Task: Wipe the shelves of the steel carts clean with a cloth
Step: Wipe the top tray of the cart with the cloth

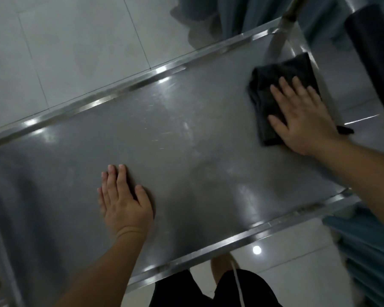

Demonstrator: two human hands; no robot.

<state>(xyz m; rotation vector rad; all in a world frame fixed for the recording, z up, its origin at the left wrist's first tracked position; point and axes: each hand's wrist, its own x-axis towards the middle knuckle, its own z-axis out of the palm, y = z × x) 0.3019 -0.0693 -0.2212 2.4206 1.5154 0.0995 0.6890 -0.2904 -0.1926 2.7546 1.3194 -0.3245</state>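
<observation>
The right hand (304, 116) lies flat on a dark folded cloth (273, 100), fingers (283, 84) straight and a little spread, thumb out to the left side pressing the cloth's near part. Nothing is curled or pinched, it's just palm and fingers pushing the cloth down onto the steel shelf (164, 140). The cloth sits at the far right end of the shelf, just beside the cart's upright post (282, 29) in that corner. The right forearm comes in from the near right, crossing over the shelf's near rim.

The left hand (124, 200) is planted palm down on bare steel toward the near left of the shelf, well apart from the cloth. Its fingers are straight and held close together, thumb angled off to the right. It holds nothing. The left forearm runs up from the bottom edge of the view.

The shelf surface looks scuffed, with bright glints along both raised rims. Pale floor tiles (75, 52) show beyond the far rim, and blue-grey fabric (242, 16) hangs at the far right.
</observation>
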